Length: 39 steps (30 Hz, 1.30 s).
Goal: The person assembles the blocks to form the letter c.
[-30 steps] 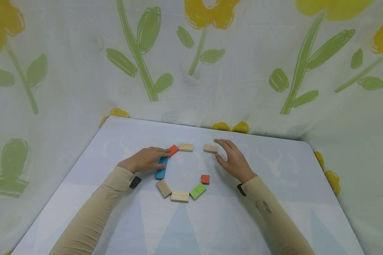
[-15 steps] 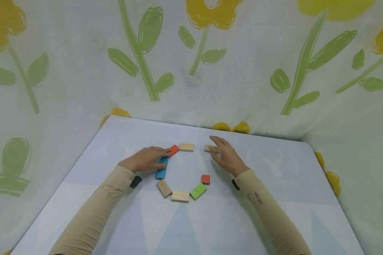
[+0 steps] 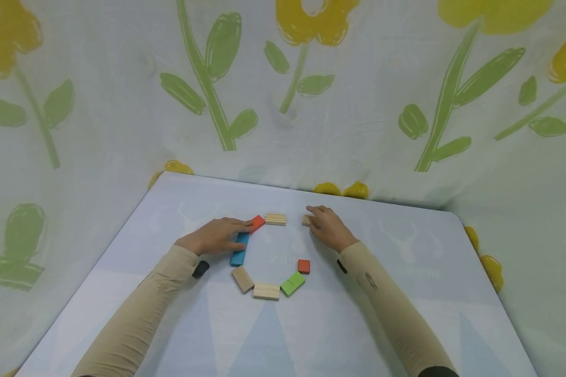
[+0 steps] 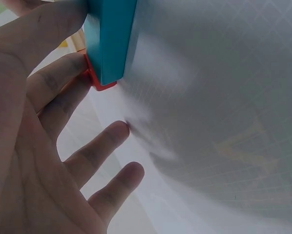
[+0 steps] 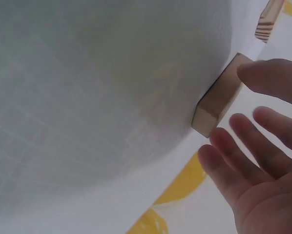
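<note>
My left hand (image 3: 217,234) lies at the left of a ring of wooden blocks. Its thumb touches the blue block (image 3: 238,254), and its fingertips reach the orange-red block (image 3: 258,224). In the left wrist view the fingers are spread and fairly straight beside the blue block (image 4: 112,44). At the ring's far right, my right hand (image 3: 331,229) is over a plain wooden block (image 3: 306,220), partly hiding it. The right wrist view has the thumb tip overlapping one end of this plain block (image 5: 221,95), with the other fingers loosely extended beyond it.
A striped wooden block (image 3: 275,219) sits between the hands. Nearer are a tan block (image 3: 242,279), a pale block (image 3: 266,291), a green block (image 3: 293,284) and a small red block (image 3: 304,266). The white table (image 3: 387,335) meets a flower-printed cloth (image 3: 358,104) behind.
My right hand has shifted left, and its thumb and fingers have come in over the plain wooden block. The left hand stays where it was.
</note>
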Motion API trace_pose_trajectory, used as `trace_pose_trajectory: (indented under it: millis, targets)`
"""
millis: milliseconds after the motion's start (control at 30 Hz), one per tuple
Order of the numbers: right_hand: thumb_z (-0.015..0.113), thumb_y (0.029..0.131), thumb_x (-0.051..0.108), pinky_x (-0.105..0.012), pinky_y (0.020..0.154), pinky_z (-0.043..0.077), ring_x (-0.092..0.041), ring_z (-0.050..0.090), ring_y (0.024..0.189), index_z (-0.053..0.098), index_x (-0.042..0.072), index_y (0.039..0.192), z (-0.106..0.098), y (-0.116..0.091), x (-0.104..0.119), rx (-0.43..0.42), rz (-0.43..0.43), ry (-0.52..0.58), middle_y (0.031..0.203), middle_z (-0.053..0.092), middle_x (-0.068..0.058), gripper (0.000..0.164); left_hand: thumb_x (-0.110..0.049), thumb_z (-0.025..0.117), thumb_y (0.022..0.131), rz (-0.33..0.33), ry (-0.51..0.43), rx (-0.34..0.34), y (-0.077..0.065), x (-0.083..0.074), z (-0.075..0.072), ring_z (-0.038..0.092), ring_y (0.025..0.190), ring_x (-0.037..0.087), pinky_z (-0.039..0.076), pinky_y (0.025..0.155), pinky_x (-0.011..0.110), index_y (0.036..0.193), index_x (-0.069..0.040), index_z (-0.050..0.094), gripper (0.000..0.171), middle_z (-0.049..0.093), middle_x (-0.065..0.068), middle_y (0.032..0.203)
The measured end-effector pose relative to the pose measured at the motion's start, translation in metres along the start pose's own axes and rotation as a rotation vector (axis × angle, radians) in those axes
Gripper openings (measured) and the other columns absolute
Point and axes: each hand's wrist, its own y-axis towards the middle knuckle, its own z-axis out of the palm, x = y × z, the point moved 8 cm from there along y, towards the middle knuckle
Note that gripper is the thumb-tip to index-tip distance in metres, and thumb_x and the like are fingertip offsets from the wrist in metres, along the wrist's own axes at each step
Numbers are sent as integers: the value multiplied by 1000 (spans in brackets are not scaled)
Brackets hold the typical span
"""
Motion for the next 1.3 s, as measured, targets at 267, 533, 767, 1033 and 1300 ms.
trace_pose_trajectory:
  millis: [267,533,767,1033,1300]
  targets:
    - [72,95,10,-42,108,47,-28,57,124,56,4,142,6,6,-6,59,57,-16,132,61,-13,51,-34,69,98,2,-4,-8,1,1,2,40,144,32,35,117,52,149,-13,53,58,42,3,159]
    - [72,94,9,-40,100,52,-26,61,111,63,2,136,6,8,-6,74,29,-42,121,65,-13,43,-35,70,97,5,-5,-18,2,2,3,40,144,32,35,116,52,148,-14,54,58,43,2,158]
    - [74,94,13,-35,92,55,-22,61,100,65,3,133,0,7,-6,1,12,-37,114,64,-10,41,-34,70,97,10,-3,-19,1,2,2,41,143,32,35,116,52,148,-12,54,58,43,2,158]
    - [75,94,14,-33,87,56,-19,63,97,66,4,132,-5,4,-1,-66,-13,7,112,65,-10,40,-34,71,97,18,-6,-25,1,1,1,41,143,32,36,116,52,148,-12,54,59,43,3,158]
    - [73,95,15,-31,87,57,-17,62,96,66,4,132,0,3,6,-46,-3,45,111,65,-8,40,-35,70,97,20,-3,-24,2,2,2,41,143,32,36,116,53,148,-12,53,58,43,3,158]
